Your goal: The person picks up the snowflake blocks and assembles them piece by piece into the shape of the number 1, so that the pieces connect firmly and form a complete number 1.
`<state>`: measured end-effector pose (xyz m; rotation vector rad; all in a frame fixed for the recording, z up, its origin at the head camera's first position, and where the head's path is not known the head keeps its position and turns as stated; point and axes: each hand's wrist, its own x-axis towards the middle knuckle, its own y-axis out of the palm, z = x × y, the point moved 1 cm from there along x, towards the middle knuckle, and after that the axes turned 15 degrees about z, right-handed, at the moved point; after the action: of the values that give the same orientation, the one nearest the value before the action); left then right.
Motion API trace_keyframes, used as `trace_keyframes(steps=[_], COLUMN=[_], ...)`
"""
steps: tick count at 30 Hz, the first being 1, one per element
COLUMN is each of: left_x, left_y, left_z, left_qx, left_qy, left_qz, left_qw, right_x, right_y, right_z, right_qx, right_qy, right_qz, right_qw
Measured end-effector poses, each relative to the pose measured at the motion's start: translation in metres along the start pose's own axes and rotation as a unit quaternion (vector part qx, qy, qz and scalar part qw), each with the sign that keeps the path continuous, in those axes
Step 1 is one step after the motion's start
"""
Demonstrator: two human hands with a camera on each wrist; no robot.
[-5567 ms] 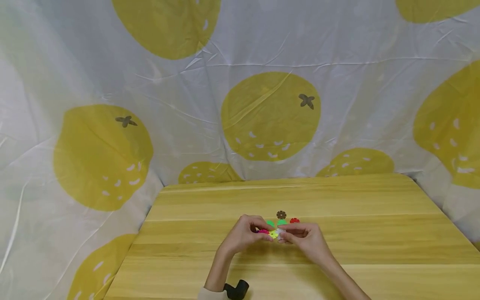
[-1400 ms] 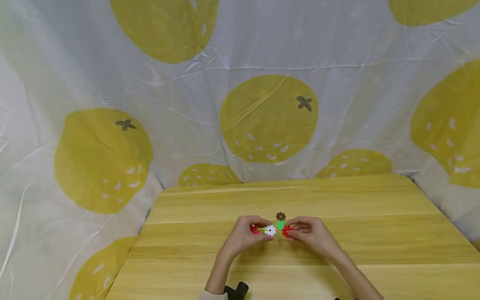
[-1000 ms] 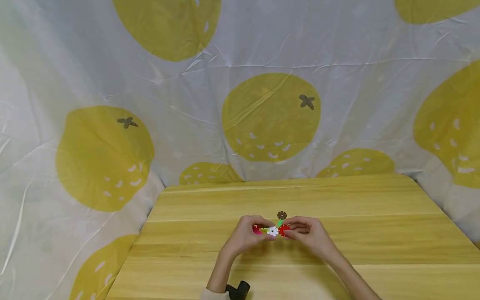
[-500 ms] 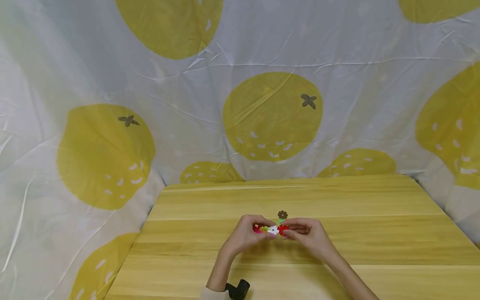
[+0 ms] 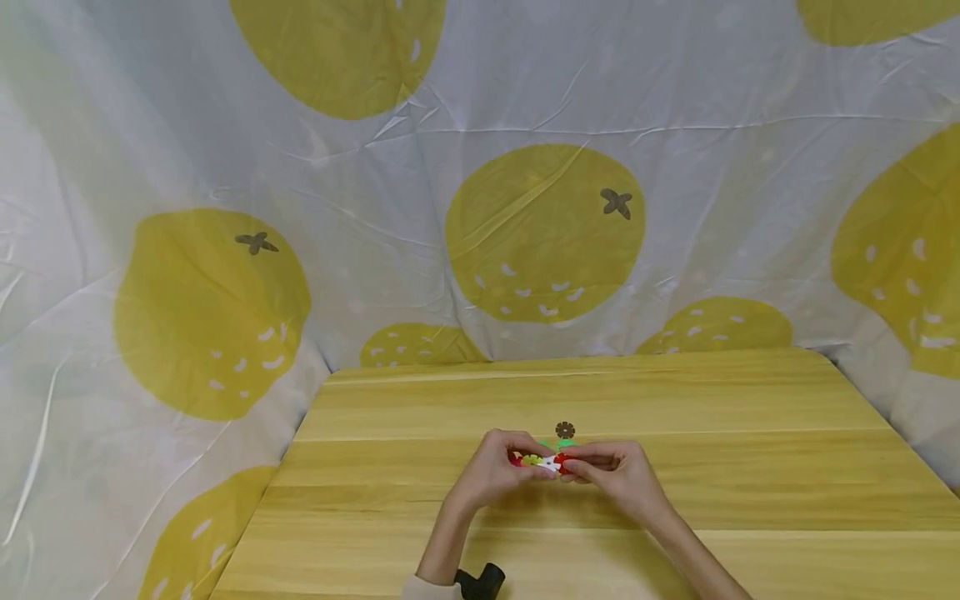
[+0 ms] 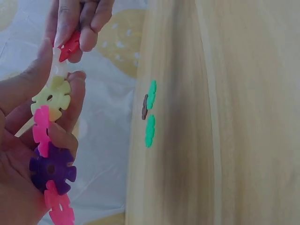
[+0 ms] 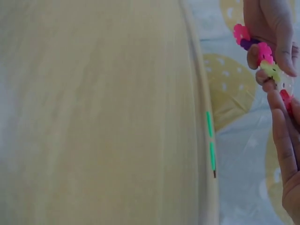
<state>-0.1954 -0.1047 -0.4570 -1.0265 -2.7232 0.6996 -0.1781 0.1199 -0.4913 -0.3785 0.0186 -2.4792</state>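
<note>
My left hand [image 5: 487,471] holds a chain of flower-shaped notched discs, interlocked at their slots. Along it, in the left wrist view, run a pink disc [image 6: 60,208], a purple disc [image 6: 52,169], another pink one, a yellow disc [image 6: 60,96] and a white disc [image 6: 57,69]. Left thumb and fingers grip near the white and yellow ones. My right hand [image 5: 621,477] pinches a red disc [image 6: 70,46] at its edge, against the white disc's free side. How deep their slots engage is hidden by the fingers.
Beyond the hands, a brown disc [image 5: 565,430] and two green discs [image 6: 150,131] lie on the wooden table [image 5: 750,467]. A curtain with a lemon print [image 5: 543,233] hangs behind the table. A black device [image 5: 482,582] is at the left wrist.
Earlier the red disc lay on the table while the right hand worked at the white one. The right hand then picked the red disc up and brought it leftward against the white disc.
</note>
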Motion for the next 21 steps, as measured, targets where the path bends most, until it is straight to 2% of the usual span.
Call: trace_keyframes(steps=[9, 21], left_x=[-0.0017, -0.0042], left_y=[-0.0008, -0.0050], left_z=[-0.0019, -0.0009], left_qx=[0.004, -0.013], left_qy=[-0.002, -0.011], left_qz=[-0.004, -0.006], left_qw=[1.0000, 0.9998], right_x=[0.0002, -0.0002], right_y=[0.0026, -0.0033], right_z=[0.0000, 0.0038], right_qx=[0.005, -0.014], right_qy=[0.023, 0.016], right_qz=[-0.015, -0.008], right_qw=[0.9996, 0.9997])
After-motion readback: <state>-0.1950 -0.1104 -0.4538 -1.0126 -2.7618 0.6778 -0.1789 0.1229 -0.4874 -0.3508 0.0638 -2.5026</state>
